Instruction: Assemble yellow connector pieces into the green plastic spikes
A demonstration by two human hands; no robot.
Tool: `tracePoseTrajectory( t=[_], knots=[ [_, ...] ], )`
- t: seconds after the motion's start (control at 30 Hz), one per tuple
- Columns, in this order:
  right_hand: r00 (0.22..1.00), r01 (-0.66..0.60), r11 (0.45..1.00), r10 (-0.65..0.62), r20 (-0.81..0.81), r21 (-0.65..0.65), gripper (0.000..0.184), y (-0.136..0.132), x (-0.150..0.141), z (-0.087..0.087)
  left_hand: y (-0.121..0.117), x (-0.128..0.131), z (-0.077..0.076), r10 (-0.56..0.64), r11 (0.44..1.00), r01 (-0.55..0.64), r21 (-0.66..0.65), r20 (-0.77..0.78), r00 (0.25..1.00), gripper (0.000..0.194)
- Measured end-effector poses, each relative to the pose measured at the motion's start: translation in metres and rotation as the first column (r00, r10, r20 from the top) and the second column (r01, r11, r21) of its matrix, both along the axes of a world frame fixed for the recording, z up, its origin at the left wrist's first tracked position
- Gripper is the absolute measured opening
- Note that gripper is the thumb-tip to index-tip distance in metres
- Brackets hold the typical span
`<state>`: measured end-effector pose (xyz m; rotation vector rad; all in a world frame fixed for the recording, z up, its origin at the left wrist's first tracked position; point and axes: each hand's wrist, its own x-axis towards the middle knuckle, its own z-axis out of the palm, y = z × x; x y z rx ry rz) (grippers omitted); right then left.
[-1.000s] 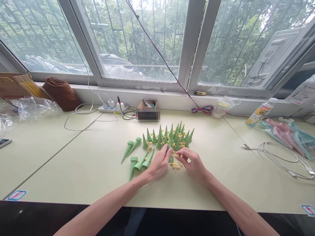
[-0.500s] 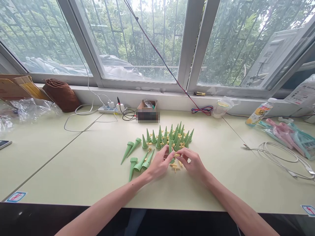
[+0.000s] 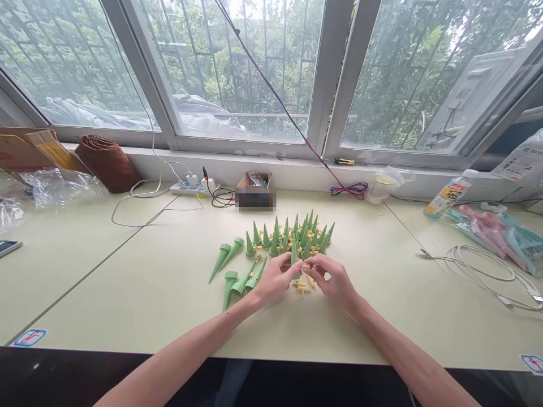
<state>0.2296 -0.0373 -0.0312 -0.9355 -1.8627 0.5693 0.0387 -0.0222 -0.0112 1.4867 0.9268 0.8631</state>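
Observation:
A cluster of upright green cone spikes (image 3: 297, 234) stands mid-table, mixed with small yellow fittings. Several green spikes (image 3: 237, 271) lie flat to its left. My left hand (image 3: 274, 281) pinches an upright green spike (image 3: 294, 255) at the cluster's near edge. My right hand (image 3: 333, 280) pinches a small yellow fitting (image 3: 306, 265) right beside that spike, fingertips of both hands nearly touching. More yellow fittings (image 3: 302, 286) lie loose on the table between my hands.
The pale green table (image 3: 127, 282) carries a power strip (image 3: 186, 185) with cables, a small box (image 3: 254, 182), a brown pouch (image 3: 106, 161), plastic wrap (image 3: 55, 189), a bottle (image 3: 447, 198), white cable (image 3: 479, 268) and pink-teal packets (image 3: 496, 229).
Both hands have lifted slightly and drawn together; the right hand has brought a yellow fitting up to the green spike held in the left.

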Motion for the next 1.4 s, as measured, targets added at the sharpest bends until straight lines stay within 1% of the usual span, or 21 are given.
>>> tracePoseTrajectory(
  t=[0.2, 0.4, 0.53, 0.7, 0.87, 1.1, 1.4],
  knots=[
    [1.000, 0.008, 1.000, -0.009, 0.026, 0.009, 0.016, -0.0026, -0.0020, 0.0041, 0.0002, -0.0003, -0.0013, 0.013, 1.000, -0.014, -0.004, -0.014, 1.000, 0.048],
    [0.999, 0.032, 0.999, -0.033, 0.043, 0.013, 0.019, -0.0039, -0.0039, 0.0057, -0.0009, 0.0008, -0.0028, 0.030, 1.000, -0.030, 0.000, 0.003, 1.000, 0.044],
    [0.999, 0.028, 0.999, -0.029, 0.039, 0.023, 0.019, -0.0050, -0.0048, 0.0064, -0.0005, 0.0013, -0.0039, 0.050, 0.999, -0.050, -0.001, -0.003, 0.999, 0.046],
    [1.000, 0.019, 1.000, -0.019, 0.022, 0.003, 0.016, -0.0060, -0.0052, 0.0064, -0.0005, 0.0015, -0.0023, 0.010, 0.999, -0.009, -0.042, 0.033, 0.999, 0.044],
    [0.999, 0.030, 1.000, -0.030, 0.036, 0.001, 0.018, -0.0053, -0.0041, 0.0042, -0.0010, 0.0009, 0.0003, -0.040, 0.996, 0.043, -0.079, 0.042, 0.998, 0.041],
    [0.998, 0.041, 0.999, -0.040, 0.051, -0.004, 0.022, -0.0042, -0.0040, 0.0040, -0.0018, 0.0022, 0.0011, -0.018, 0.996, 0.023, -0.080, 0.061, 0.998, 0.041],
    [0.997, 0.033, 0.999, -0.031, 0.065, -0.030, 0.022, -0.0035, -0.0027, -0.0003, -0.0010, 0.0032, -0.0015, -0.006, 0.998, 0.009, -0.063, 0.037, 0.999, 0.041]
  ],
)
